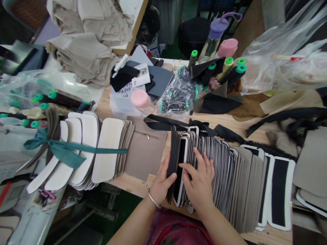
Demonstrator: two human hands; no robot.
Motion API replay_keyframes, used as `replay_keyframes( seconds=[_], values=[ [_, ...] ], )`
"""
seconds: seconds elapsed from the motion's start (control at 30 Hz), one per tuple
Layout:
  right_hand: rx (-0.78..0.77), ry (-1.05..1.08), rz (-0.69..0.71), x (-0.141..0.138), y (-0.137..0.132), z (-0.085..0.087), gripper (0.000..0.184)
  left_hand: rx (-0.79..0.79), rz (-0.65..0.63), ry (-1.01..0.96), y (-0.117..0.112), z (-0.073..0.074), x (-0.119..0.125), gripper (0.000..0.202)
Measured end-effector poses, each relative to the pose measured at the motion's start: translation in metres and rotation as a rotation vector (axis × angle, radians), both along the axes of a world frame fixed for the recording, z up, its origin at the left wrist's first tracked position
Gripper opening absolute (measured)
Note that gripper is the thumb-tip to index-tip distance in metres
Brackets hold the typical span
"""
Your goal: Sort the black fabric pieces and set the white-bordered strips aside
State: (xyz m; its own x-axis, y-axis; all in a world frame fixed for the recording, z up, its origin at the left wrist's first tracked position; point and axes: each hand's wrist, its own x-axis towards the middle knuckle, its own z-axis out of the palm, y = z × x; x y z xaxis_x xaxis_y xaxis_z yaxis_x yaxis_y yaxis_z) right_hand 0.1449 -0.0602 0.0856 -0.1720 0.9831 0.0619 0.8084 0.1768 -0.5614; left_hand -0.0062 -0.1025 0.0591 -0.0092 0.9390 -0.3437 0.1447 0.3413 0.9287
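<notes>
A long row of rounded rectangular panels (222,173) stands on edge on the wooden table, many with pale rims and dark centres. At the row's left end, my left hand (162,183) holds a bundle of dark thin panels (174,153), its thumb on the near side and its fingers around the outer side. My right hand (200,180) lies over the row with fingers apart. Its index fingertip touches a white-edged black panel (182,153) beside the bundle. At the right end, another white-edged black panel (281,194) leans with its face showing.
Left of the row lie a taupe sheet (148,146) with a zipper pull and a stack of cream panels (107,149) tied with a green strip (66,151). Behind are a pink-lidded bottle (140,99), bagged thread spools (176,95), black fabric strips (224,132) and piled beige fabric (81,58).
</notes>
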Motion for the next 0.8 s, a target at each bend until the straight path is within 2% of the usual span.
replay_keyframes(
  seconds=[0.1,0.27,0.53,0.6,0.7,0.8],
  values=[
    [-0.022,-0.017,0.003,-0.0011,0.0009,0.0014,0.01,0.017,-0.026,0.049,-0.0009,-0.0014,0.0002,0.067],
    [-0.018,-0.026,0.001,-0.0017,0.0022,0.0022,0.01,0.032,-0.066,0.076,-0.0025,-0.0027,0.0,0.067],
    [-0.01,-0.032,-0.009,-0.004,-0.0004,0.0013,0.009,0.024,-0.057,0.054,-0.0035,-0.003,-0.0013,0.065],
    [0.012,-0.023,-0.024,-0.0048,-0.0007,-0.0011,0.013,0.021,-0.05,0.055,-0.0037,-0.0031,-0.0017,0.065],
    [0.041,0.001,-0.049,-0.0051,-0.0007,-0.0037,0.029,0.02,-0.047,0.048,-0.004,-0.0038,-0.0025,0.067],
    [0.032,0.003,-0.02,-0.0048,-0.0001,-0.0036,0.022,0.024,-0.04,0.042,-0.0046,-0.0053,-0.0025,0.066]
  ],
)
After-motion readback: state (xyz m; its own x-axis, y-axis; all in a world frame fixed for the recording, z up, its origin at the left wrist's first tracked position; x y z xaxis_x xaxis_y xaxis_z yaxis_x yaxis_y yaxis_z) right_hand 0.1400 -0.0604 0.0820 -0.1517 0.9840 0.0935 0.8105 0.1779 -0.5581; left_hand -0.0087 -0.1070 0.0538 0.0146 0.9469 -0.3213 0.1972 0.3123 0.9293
